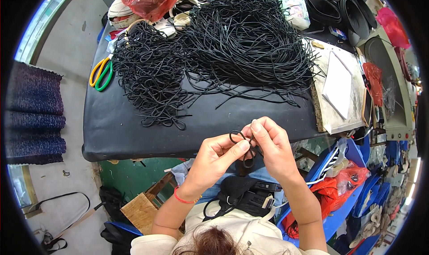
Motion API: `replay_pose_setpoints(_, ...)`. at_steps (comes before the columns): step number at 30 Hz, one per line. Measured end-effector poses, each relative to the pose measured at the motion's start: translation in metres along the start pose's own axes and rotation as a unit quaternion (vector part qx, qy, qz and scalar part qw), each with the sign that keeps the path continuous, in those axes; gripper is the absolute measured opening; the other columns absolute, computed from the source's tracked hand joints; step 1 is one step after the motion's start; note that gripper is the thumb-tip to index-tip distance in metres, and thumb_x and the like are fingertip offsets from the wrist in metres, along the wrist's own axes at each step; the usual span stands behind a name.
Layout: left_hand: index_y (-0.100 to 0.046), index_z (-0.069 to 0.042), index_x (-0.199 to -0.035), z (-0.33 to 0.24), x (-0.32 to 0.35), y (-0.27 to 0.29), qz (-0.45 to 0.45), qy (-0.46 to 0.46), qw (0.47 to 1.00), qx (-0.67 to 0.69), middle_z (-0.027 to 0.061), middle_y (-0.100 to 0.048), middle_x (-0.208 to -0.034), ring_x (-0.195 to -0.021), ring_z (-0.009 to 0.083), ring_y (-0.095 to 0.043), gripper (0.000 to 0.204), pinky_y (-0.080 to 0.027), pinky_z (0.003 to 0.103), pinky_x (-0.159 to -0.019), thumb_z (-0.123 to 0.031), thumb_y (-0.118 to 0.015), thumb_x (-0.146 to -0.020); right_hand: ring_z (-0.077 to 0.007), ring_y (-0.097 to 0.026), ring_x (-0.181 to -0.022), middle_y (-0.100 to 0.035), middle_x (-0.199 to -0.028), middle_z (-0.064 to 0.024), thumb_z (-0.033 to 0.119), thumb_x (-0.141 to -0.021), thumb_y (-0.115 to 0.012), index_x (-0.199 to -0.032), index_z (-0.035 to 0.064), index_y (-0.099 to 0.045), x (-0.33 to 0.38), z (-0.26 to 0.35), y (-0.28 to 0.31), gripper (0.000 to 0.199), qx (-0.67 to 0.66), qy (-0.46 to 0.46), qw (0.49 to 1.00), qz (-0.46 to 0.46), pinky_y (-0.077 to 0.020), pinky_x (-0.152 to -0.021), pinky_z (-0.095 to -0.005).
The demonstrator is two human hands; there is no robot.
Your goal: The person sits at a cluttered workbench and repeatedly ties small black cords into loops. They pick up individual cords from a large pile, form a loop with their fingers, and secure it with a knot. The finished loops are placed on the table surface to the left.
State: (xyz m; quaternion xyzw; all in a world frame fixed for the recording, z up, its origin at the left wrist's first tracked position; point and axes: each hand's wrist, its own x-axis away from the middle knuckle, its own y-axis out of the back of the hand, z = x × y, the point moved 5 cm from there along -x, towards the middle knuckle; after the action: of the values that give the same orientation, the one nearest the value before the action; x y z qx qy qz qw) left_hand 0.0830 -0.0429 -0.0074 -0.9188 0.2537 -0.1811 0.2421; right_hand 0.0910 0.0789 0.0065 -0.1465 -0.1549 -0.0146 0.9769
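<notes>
Between my two hands, just off the table's front edge, a black cord (pixel 234 132) is bent into small loops. My left hand (pixel 219 159) pinches the cord between thumb and forefinger. On its other side, my right hand (pixel 270 143) also has thumb and fingers closed on it. Part of the cord hides behind the fingers, so I cannot tell whether it is knotted. Farther off on the table (pixel 134 143) lies a small heap of looped black cords (pixel 149 72). Right of that spreads a larger pile of long black cords (pixel 250 40).
Scissors with yellow and green handles (pixel 103 74) lie at the table's left edge. A red plastic bag (pixel 149 0) sits at the back. At right, a white sheet (pixel 337 85) rests on a board (pixel 319 105). Blue bins with red bags (pixel 330 194) stand at my right.
</notes>
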Motion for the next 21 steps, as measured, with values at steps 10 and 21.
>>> replay_pose_setpoints(10,-0.058,0.0,-0.101,0.005,-0.002,0.005,-0.07,-0.028,0.99,0.122,0.0085,-0.062,-0.095,-0.087,0.0152,-0.061,0.015,-0.051,0.026,-0.077,-0.01,-0.052,-0.091,-0.0136,-0.058,-0.093,-0.06,-0.099,-0.0102,0.028,-0.096,-0.044,-0.104,-0.0021,-0.055,-0.003,0.002,0.014,0.033,-0.017,0.013,0.999,-0.031,-0.0456,-0.079,-0.026)
replay_pose_setpoints(21,-0.057,0.002,-0.103,0.011,-0.004,-0.003,-0.039,0.006,0.999,0.037,0.0077,-0.064,-0.089,-0.082,0.0131,-0.061,0.018,-0.051,0.026,-0.076,-0.007,-0.057,-0.088,-0.0097,-0.058,-0.071,-0.062,-0.083,-0.0067,0.009,-0.084,-0.062,-0.085,-0.0006,-0.067,0.008,0.001,0.017,0.011,0.18,0.149,0.968,-0.094,-0.0466,-0.062,-0.0222)
